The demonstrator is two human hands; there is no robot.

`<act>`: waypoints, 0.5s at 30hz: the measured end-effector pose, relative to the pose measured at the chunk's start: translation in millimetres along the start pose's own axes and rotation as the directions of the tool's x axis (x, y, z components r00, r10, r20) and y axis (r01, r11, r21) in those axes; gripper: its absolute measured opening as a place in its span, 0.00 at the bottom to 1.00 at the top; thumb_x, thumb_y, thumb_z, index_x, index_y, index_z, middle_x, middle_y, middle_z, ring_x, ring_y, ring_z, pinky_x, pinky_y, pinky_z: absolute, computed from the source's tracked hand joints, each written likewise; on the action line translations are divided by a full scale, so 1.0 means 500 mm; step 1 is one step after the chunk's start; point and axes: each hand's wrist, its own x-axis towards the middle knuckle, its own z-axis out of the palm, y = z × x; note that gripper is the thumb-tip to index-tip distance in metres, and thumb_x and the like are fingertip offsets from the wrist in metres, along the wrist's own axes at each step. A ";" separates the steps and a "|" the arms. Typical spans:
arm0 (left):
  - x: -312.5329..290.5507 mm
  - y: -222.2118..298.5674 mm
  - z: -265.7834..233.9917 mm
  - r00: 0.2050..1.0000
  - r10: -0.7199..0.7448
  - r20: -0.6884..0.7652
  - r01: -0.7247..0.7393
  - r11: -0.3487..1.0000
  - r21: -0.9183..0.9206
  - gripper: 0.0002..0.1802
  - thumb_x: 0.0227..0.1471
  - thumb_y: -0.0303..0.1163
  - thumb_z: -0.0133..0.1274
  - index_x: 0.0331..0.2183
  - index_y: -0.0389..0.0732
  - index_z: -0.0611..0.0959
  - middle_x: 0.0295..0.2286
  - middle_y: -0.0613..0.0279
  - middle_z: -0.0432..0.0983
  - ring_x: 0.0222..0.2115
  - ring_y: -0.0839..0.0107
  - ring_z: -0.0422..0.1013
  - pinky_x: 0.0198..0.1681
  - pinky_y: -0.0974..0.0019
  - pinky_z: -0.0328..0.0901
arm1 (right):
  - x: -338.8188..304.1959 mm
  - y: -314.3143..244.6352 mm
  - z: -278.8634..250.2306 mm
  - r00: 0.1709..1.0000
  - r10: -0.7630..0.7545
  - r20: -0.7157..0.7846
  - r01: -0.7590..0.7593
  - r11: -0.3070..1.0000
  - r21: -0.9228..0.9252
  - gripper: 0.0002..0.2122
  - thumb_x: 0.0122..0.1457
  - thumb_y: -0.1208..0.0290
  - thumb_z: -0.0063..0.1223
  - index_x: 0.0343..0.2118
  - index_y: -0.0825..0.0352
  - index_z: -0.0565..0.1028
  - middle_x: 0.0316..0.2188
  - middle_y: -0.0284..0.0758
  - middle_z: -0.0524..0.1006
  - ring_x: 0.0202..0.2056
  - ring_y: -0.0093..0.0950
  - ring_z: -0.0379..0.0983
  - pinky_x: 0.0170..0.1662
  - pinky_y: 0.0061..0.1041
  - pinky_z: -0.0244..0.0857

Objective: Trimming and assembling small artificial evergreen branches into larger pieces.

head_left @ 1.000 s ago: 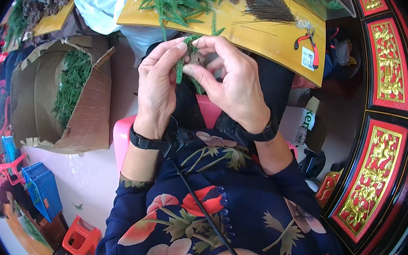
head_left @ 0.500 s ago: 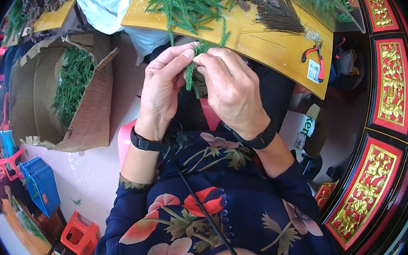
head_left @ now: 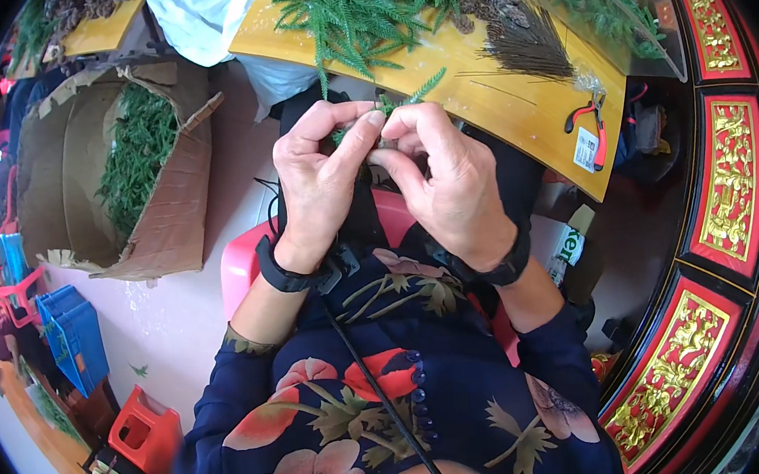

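Close together over my lap, just off the table's near edge, my left hand [head_left: 325,164] and my right hand [head_left: 446,171] pinch a small green artificial pine sprig [head_left: 427,86]. One needled tip sticks out past my right fingers, while the sprig's middle is mostly covered by both hands. Beyond them on the yellow table [head_left: 494,93] lies a heap of green pine sprigs [head_left: 345,21]. To its right are brown pine cones [head_left: 503,6] with a bundle of thin dark wire stems [head_left: 533,47].
Red-handled pliers [head_left: 597,125] with a white tag lie near the table's right corner, below a clear bin [head_left: 653,37] of greenery. An open cardboard box [head_left: 163,221] holding pine sprigs stands left. Blue crates [head_left: 76,339] and a red stool [head_left: 145,433] sit on the floor; carved red-and-gold panels [head_left: 725,176] line the right.
Both hands have shifted slightly down, and the right has turned, its thumb now showing below the fingers. The sprig's tip leans further right.
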 end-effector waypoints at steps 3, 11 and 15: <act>0.002 0.003 -0.007 0.997 -0.078 0.030 0.080 0.992 -0.096 0.06 0.50 0.23 0.56 0.32 0.31 0.83 0.23 0.67 0.76 0.25 0.82 0.69 0.30 0.79 0.63 | 0.022 -0.004 -0.039 0.969 0.172 0.177 -0.190 0.978 0.091 0.06 0.51 0.79 0.58 0.32 0.69 0.74 0.23 0.32 0.75 0.19 0.20 0.69 0.23 0.20 0.62; 0.006 0.016 -0.027 0.942 -0.229 0.245 0.292 0.919 -0.264 0.07 0.52 0.25 0.55 0.33 0.33 0.82 0.23 0.66 0.76 0.25 0.80 0.70 0.30 0.77 0.64 | 0.111 0.042 -0.073 0.821 0.198 0.535 -0.264 0.963 0.049 0.04 0.54 0.77 0.56 0.31 0.69 0.79 0.23 0.30 0.75 0.19 0.13 0.67 0.21 0.16 0.57; 0.008 0.013 -0.037 0.903 -0.274 0.330 0.386 0.854 -0.348 0.08 0.52 0.27 0.55 0.34 0.33 0.81 0.24 0.66 0.76 0.25 0.80 0.70 0.31 0.76 0.64 | 0.123 0.037 -0.079 0.796 0.169 0.581 -0.215 0.976 0.011 0.03 0.53 0.77 0.56 0.30 0.69 0.79 0.22 0.32 0.75 0.21 0.17 0.69 0.23 0.18 0.58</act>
